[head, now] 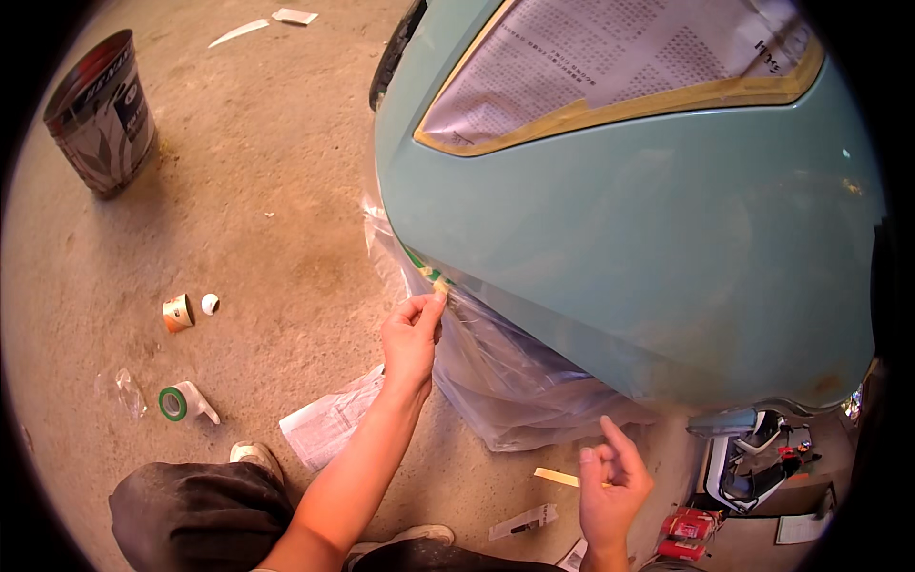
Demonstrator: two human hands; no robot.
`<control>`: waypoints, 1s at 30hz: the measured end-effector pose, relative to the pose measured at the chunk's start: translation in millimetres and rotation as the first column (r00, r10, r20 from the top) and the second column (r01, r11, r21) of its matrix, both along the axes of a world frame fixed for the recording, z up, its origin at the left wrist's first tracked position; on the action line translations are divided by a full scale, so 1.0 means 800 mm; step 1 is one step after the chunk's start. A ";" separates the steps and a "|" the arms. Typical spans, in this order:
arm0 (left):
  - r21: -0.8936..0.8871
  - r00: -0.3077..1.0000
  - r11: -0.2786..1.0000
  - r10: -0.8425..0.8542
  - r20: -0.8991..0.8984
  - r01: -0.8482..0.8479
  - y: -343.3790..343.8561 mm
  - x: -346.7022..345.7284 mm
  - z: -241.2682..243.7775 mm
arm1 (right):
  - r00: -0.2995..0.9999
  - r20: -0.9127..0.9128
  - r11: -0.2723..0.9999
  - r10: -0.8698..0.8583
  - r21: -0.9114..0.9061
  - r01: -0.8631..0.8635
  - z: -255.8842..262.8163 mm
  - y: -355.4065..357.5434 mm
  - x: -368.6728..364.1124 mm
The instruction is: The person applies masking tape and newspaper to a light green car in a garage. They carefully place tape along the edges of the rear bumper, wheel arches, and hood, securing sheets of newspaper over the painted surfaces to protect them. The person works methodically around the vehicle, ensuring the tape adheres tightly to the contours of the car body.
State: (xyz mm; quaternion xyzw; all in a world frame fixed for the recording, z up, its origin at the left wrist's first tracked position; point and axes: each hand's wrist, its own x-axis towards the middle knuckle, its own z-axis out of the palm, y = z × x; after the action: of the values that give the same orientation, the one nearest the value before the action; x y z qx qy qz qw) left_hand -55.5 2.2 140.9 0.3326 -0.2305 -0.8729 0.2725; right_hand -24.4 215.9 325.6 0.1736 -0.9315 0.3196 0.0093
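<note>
My left hand (414,336) pinches a short piece of yellow masking tape (440,286) between thumb and fingertips, at the lower edge of a pale blue-green car body (572,214). Green tape (422,266) runs along that edge just above the fingertips. Clear plastic sheeting (500,400) hangs in folds below it. Lower right, my right hand (613,482) has its index finger extended and its other fingers curled. A strip of yellow masking tape (556,476) sticks out to the left from behind its thumb, apparently held there; the grip is partly hidden.
Printed paper (515,79) edged with masking tape covers part of the car. On the concrete floor are a metal bucket (104,114), a green tape roll (174,404), a cardboard tube (177,313) and newspaper (332,422). Red containers (688,533) and a scooter (750,465) stand lower right.
</note>
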 end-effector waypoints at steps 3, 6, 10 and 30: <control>0.034 1.000 0.999 -0.015 0.015 0.015 -0.003 0.001 0.002 | 1.000 0.003 1.000 -0.001 0.003 0.001 0.000 -0.002 0.000; 0.048 0.998 0.999 -0.011 0.056 0.009 -0.004 -0.001 0.005 | 1.000 0.006 1.000 0.002 0.012 -0.002 0.000 -0.003 -0.001; 0.032 0.998 0.999 -0.011 0.061 0.010 -0.004 -0.002 0.001 | 0.998 0.034 0.998 -0.044 -0.032 0.045 -0.001 -0.011 0.001; -0.043 0.972 0.988 -0.141 0.187 0.151 -0.018 -0.014 0.005 | 0.999 0.036 0.999 -0.031 -0.030 0.032 -0.004 -0.013 -0.004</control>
State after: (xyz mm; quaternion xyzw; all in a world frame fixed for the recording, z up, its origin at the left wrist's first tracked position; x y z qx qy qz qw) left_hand -66.5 -12.6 145.2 0.3858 -0.3031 -0.8494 0.1944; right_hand -27.9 205.1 322.6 0.1528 -0.9291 0.3367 0.0004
